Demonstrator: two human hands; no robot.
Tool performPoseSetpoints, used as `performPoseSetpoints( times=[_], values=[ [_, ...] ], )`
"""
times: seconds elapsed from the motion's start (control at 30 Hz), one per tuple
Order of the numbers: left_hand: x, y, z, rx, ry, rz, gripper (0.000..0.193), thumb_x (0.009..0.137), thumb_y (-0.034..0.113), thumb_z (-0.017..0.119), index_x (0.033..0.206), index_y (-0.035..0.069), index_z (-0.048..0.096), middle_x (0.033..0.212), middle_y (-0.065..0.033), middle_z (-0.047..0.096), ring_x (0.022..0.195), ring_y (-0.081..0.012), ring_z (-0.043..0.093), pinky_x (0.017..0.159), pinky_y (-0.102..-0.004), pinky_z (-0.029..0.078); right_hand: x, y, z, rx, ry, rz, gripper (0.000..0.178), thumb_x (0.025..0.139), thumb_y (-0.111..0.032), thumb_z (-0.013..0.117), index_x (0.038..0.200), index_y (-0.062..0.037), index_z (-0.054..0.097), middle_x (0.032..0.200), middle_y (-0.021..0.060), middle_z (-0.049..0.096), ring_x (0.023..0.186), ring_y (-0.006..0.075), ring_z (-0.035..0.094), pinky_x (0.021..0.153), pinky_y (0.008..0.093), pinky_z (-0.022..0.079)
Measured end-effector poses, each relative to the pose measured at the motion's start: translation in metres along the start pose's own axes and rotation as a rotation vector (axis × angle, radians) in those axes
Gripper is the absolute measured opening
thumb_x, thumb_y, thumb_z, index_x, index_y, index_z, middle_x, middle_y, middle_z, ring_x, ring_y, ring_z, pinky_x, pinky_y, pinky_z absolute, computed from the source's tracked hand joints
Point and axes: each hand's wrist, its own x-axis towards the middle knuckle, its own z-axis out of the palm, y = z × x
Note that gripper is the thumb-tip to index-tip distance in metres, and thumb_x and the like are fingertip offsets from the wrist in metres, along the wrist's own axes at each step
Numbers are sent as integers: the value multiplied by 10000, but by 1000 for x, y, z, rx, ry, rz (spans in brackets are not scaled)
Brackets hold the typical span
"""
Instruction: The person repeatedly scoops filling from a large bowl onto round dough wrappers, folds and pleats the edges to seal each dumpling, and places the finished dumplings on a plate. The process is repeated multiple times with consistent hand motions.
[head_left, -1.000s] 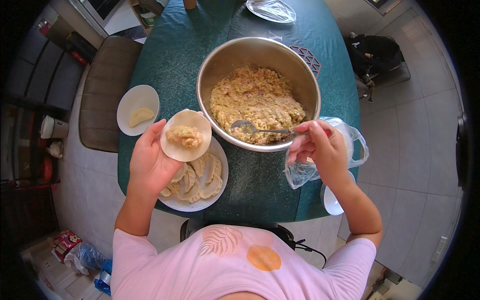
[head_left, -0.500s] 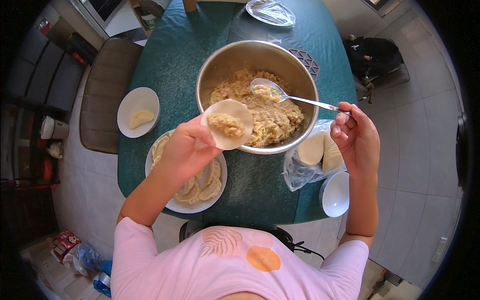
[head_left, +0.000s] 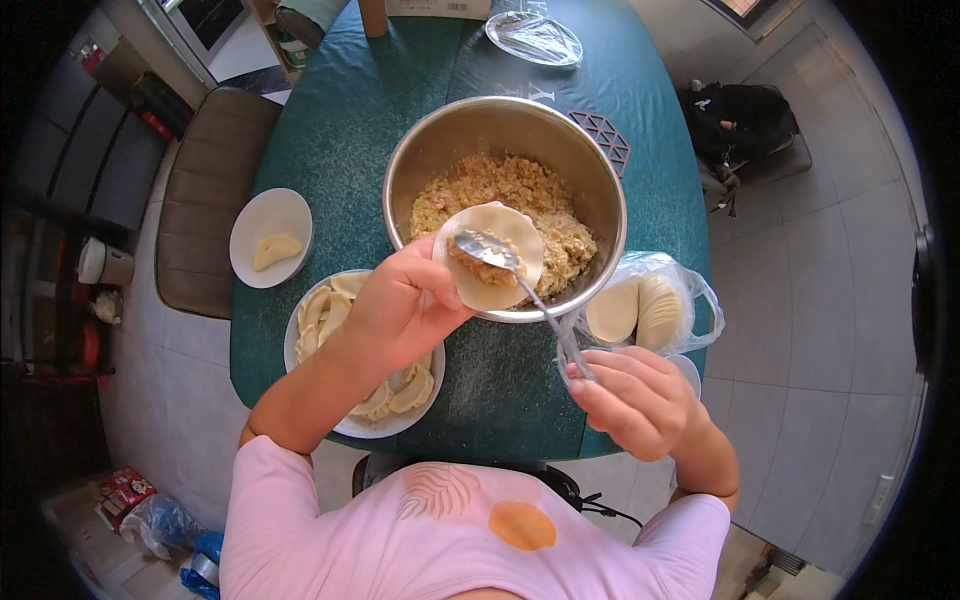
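My left hand (head_left: 412, 308) holds a round dumpling wrapper (head_left: 520, 235) by its edge, over the near rim of a large steel bowl (head_left: 400, 165). Minced filling (head_left: 500, 180) fills the bowl's lower part. My right hand (head_left: 640, 400) grips a metal spoon (head_left: 545, 318) by its handle. The spoon's head lies face down on a mound of filling at the wrapper's middle, partly covering it. Under my left forearm stands a white plate (head_left: 365, 431) of folded dumplings (head_left: 408, 388). Beside the steel bowl, a clear plastic bag (head_left: 705, 310) holds stacked wrappers (head_left: 612, 310).
A white bowl (head_left: 295, 205) with one dumpling (head_left: 274, 250) stands at the left. Another white bowl (head_left: 687, 370) is mostly hidden behind my right hand. Farther back are a hexagonal trivet (head_left: 603, 140) and a plastic-covered plate (head_left: 535, 38). A brown padded seat (head_left: 208, 190) adjoins the table's left side.
The spoon has come from above the bowl onto the wrapper, its head turned over onto the filling. My right hand moved down and left; my left hand shifted slightly right with the wrapper.
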Motion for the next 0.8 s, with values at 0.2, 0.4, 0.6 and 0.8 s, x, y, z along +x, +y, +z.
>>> performPoseSetpoints(
  times=[0.2,0.4,0.6,0.8],
  values=[
    [-1,-2,-1,18,42,-12,776,548,-107,497,1307,-36,354,1244,-177,497,1194,-267,481,1056,-373,358,-10,-3,-7,220,166,101,226,881,-82,556,1046,71,566,925,197,643,795,309,658,618,344,531],
    [-2,-5,-3,50,23,0,753,560,-100,511,1296,-36,367,1223,-159,513,1175,-258,497,1036,-364,383,-14,-6,-10,258,149,205,208,904,-76,512,1051,58,572,933,202,650,818,309,663,638,355,534],
    [1,-7,-2,82,8,4,755,569,-110,495,1308,-36,359,1240,-162,506,1175,-256,501,1034,-363,388,-13,-12,-16,324,178,246,196,892,-60,529,1044,51,581,929,195,655,819,311,665,652,362,533],
    [0,-12,-3,78,9,19,753,572,-116,455,1314,-38,353,1252,-168,493,1189,-263,491,1035,-363,385,-10,-11,-15,290,177,253,206,885,-84,558,1032,58,584,917,188,658,802,308,668,653,357,533]
  ],
)
